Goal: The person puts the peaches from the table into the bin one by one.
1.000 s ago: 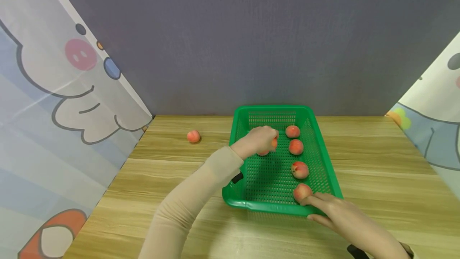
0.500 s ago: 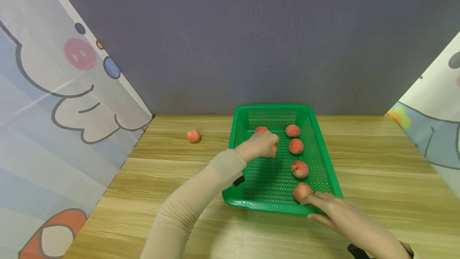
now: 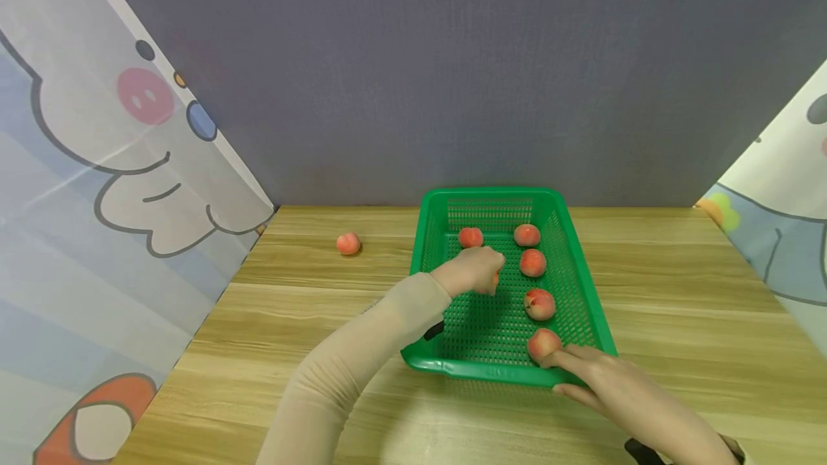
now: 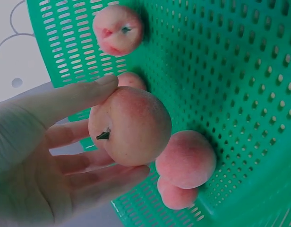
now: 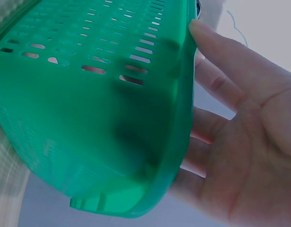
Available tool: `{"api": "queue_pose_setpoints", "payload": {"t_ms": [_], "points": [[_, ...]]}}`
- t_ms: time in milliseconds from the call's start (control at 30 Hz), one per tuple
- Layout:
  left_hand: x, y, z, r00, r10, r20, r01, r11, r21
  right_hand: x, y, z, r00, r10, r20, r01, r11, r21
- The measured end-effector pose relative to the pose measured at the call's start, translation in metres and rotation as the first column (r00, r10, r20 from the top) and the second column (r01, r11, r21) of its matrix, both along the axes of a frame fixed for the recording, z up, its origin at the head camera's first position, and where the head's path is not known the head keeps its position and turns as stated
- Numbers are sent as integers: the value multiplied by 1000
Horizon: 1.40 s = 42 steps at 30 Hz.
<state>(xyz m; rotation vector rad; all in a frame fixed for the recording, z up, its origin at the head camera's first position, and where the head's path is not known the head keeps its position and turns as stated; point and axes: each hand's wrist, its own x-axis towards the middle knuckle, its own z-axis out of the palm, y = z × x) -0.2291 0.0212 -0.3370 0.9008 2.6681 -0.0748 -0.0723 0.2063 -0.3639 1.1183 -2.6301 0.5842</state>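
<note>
My left hand [image 3: 472,270] is inside the green plastic basket [image 3: 491,374], left of its middle. It holds a peach [image 4: 130,126] between thumb and fingers; in the head view the hand hides most of that fruit. Just beyond the hand, one peach [image 3: 471,237] lies at the basket's far left. Along the right side runs a row of several more, from the far peach [image 3: 527,235] to the nearest peach [image 3: 544,345]. At the near right corner my right hand [image 3: 604,379] grips the basket's rim [image 5: 185,109], thumb outside and fingers over the edge.
A single peach [image 3: 348,243] lies on the wooden table [image 3: 310,307], left of the basket. Behind the table stands a dark grey panel [image 3: 413,77]. Cartoon-printed sheets flank both sides, such as the left sheet [image 3: 71,221].
The left hand has moved toward me with its peach, and the peach at the basket's far left has come into view. The right hand and the basket have stayed where they were.
</note>
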Motion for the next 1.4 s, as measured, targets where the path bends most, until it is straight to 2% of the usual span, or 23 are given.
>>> {"api": "queue_pose_setpoints", "payload": {"t_ms": [333,633,833,1033,1300,1400], "points": [[-1,0,-14,1000,14,23,-13,999,-37,0,0,-1,1000,8,-15,-8,1000,-14],[1,6,-19,1000,-5,-28,0,986,-169,0,0,-1,1000,-5,-9,5,1000,-14],[2,5,-23,1000,-3,-3,2,987,-162,0,0,-1,1000,-15,9,15,1000,3],[1,7,-27,1000,-3,-19,0,986,-168,0,0,-1,1000,-17,22,16,1000,12],[1,8,-31,1000,-3,-16,0,979,-204,0,0,-1,1000,-23,-10,23,1000,11],[1,8,-32,1000,8,-7,-9,980,-199,0,0,-1,1000,-12,0,12,1000,5]]}}
